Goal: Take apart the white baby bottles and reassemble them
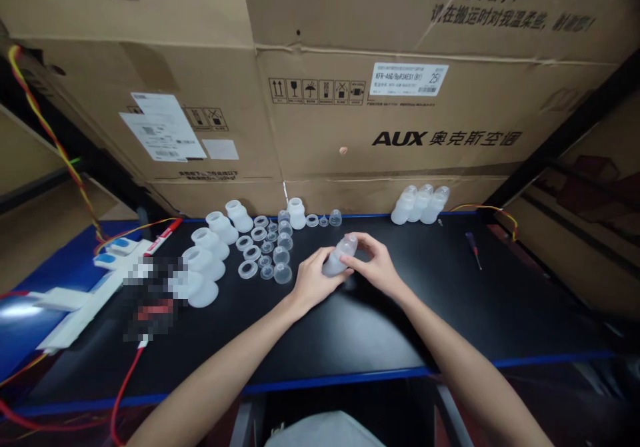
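Note:
Over the middle of the black table, my left hand (317, 277) is wrapped round the frosted body of a small baby bottle (333, 264). The bottle tilts up to the right and has a clear dome cap (348, 243) on top. My right hand (373, 261) grips that cap between thumb and fingers. To the left lie rows of white collar rings (249, 269), small clear nipples (267, 272) and dome caps (283, 273). Several open bottle bodies (204, 291) stand left of those rows. Another open body (297, 213) stands at the back, with a ring, nipple and cap beside it.
Three capped bottles (434, 205) stand together at the back right. A screwdriver (473, 249) lies farther right. Power strips (100, 293) with red and yellow cables run along the left side. Large cardboard boxes (320, 133) form a wall behind the table.

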Demonstrator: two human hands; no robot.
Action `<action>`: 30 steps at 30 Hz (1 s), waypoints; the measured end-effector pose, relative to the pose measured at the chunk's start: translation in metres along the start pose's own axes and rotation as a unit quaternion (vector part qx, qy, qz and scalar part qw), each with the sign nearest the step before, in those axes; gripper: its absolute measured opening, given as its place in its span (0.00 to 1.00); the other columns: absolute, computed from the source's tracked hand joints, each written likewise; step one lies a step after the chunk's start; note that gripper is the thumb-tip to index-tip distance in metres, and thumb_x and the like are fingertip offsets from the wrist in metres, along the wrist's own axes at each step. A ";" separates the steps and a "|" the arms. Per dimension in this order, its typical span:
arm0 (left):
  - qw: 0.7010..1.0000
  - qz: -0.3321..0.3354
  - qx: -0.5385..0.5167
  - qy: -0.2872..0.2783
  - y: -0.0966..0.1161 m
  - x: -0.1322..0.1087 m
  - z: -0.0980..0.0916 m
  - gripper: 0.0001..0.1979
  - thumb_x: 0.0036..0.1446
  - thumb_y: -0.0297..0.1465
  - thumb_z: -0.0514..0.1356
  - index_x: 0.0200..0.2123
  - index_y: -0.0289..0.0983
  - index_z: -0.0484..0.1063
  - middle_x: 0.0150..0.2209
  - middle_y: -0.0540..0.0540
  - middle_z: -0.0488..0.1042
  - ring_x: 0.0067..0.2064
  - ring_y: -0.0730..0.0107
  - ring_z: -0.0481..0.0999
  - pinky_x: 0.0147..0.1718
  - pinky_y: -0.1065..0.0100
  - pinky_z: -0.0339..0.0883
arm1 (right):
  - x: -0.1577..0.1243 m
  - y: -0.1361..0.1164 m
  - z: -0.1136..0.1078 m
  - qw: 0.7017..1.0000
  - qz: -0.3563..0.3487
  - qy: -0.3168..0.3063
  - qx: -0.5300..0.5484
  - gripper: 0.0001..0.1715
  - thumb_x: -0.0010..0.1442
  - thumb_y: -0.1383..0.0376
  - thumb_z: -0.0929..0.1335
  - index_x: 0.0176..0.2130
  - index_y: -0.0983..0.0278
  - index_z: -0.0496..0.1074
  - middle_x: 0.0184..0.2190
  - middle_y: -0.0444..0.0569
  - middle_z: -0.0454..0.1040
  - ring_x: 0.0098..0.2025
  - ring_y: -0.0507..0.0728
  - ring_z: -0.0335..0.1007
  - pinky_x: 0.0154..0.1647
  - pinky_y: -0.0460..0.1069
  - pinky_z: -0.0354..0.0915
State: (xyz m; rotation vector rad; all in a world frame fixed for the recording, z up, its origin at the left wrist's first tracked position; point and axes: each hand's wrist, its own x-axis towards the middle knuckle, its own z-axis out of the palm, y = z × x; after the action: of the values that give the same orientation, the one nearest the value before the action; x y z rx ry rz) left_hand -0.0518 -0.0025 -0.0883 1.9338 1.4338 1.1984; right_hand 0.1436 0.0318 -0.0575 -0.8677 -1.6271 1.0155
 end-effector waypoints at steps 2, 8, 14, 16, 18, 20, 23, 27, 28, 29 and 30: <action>0.998 -0.025 -0.058 -0.016 0.006 0.001 -0.001 0.22 0.57 0.43 0.73 0.51 0.41 0.79 0.44 0.47 0.83 0.42 0.61 0.81 0.45 0.61 0.74 | 0.002 -0.001 -0.001 0.999 0.021 0.000 0.043 0.29 0.55 0.51 0.83 0.51 0.58 0.80 0.48 0.50 0.84 0.50 0.63 0.81 0.59 0.59 0.75; 0.918 -0.146 -0.320 -0.185 0.013 0.014 -0.007 0.27 0.51 0.48 0.76 0.44 0.32 0.80 0.37 0.43 0.82 0.35 0.63 0.80 0.35 0.66 0.72 | 0.008 0.002 -0.015 0.979 0.094 0.006 0.179 0.33 0.52 0.48 0.84 0.52 0.59 0.82 0.49 0.53 0.85 0.52 0.66 0.82 0.56 0.61 0.76; 0.852 -0.190 -0.429 -0.235 0.010 0.034 -0.001 0.29 0.51 0.52 0.75 0.39 0.30 0.78 0.34 0.38 0.82 0.29 0.64 0.80 0.30 0.66 0.74 | 0.012 0.003 -0.006 0.971 0.082 0.089 0.205 0.33 0.54 0.47 0.82 0.52 0.60 0.81 0.50 0.56 0.84 0.54 0.68 0.81 0.59 0.62 0.75; 0.842 -0.187 -0.441 -0.251 0.009 0.033 -0.002 0.30 0.51 0.53 0.74 0.38 0.30 0.78 0.32 0.39 0.81 0.27 0.65 0.79 0.28 0.66 0.74 | 0.020 0.006 -0.021 0.969 0.048 0.146 0.194 0.28 0.59 0.47 0.79 0.52 0.60 0.80 0.52 0.56 0.83 0.54 0.67 0.80 0.60 0.62 0.75; 0.834 -0.188 -0.431 -0.288 0.008 0.027 -0.008 0.31 0.49 0.53 0.75 0.39 0.30 0.78 0.32 0.39 0.80 0.26 0.65 0.78 0.25 0.67 0.72 | 0.031 0.014 -0.053 0.953 -0.007 0.245 0.178 0.23 0.64 0.47 0.75 0.48 0.61 0.79 0.51 0.55 0.81 0.52 0.64 0.81 0.59 0.61 0.75; 0.845 -0.174 -0.402 -0.306 0.007 0.017 -0.014 0.30 0.49 0.50 0.76 0.41 0.30 0.78 0.34 0.40 0.81 0.27 0.66 0.78 0.27 0.68 0.70 | 0.041 0.027 -0.094 0.910 -0.076 0.378 0.153 0.24 0.63 0.44 0.74 0.41 0.61 0.77 0.44 0.52 0.80 0.47 0.61 0.81 0.57 0.60 0.76; 0.896 -0.124 -0.363 -0.223 0.003 0.006 -0.018 0.29 0.54 0.49 0.75 0.47 0.32 0.78 0.40 0.40 0.82 0.37 0.61 0.82 0.37 0.66 0.74 | 0.046 0.052 -0.138 0.903 -0.042 0.424 0.054 0.28 0.52 0.45 0.79 0.39 0.64 0.76 0.38 0.49 0.78 0.42 0.59 0.79 0.52 0.58 0.77; 0.932 -0.096 -0.329 -0.121 -0.008 0.007 -0.011 0.29 0.59 0.51 0.72 0.51 0.34 0.74 0.44 0.39 0.81 0.45 0.57 0.82 0.46 0.62 0.75 | 0.039 0.078 -0.131 0.944 0.050 0.322 -0.045 0.37 0.49 0.42 0.79 0.46 0.65 0.77 0.42 0.54 0.81 0.44 0.62 0.80 0.55 0.62 0.75; 0.935 -0.094 -0.322 -0.112 -0.010 0.008 -0.010 0.28 0.61 0.52 0.70 0.50 0.34 0.73 0.44 0.40 0.81 0.44 0.58 0.82 0.45 0.62 0.74 | 0.037 0.080 -0.123 0.955 0.047 0.281 -0.078 0.37 0.50 0.43 0.79 0.49 0.65 0.76 0.43 0.55 0.82 0.46 0.63 0.80 0.57 0.63 0.74; 0.941 -0.090 -0.310 -0.102 -0.011 0.009 -0.009 0.27 0.63 0.52 0.69 0.50 0.34 0.73 0.43 0.41 0.81 0.44 0.59 0.81 0.45 0.62 0.74 | 0.035 0.081 -0.113 0.965 0.040 0.235 -0.109 0.36 0.52 0.44 0.79 0.50 0.64 0.76 0.45 0.55 0.82 0.47 0.63 0.80 0.59 0.63 0.73; 0.951 -0.077 -0.288 -0.086 -0.012 0.010 -0.009 0.26 0.64 0.51 0.68 0.49 0.35 0.73 0.43 0.41 0.80 0.44 0.59 0.80 0.45 0.62 0.73 | 0.033 0.081 -0.104 0.972 0.034 0.186 -0.136 0.34 0.55 0.45 0.78 0.51 0.64 0.75 0.46 0.55 0.83 0.49 0.64 0.80 0.61 0.64 0.72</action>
State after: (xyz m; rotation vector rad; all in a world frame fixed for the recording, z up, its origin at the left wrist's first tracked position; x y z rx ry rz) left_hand -0.0651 0.0097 -0.0891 1.4525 0.9791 1.1755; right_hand 0.2415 0.1143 -0.1030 -1.2272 -1.4369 0.6317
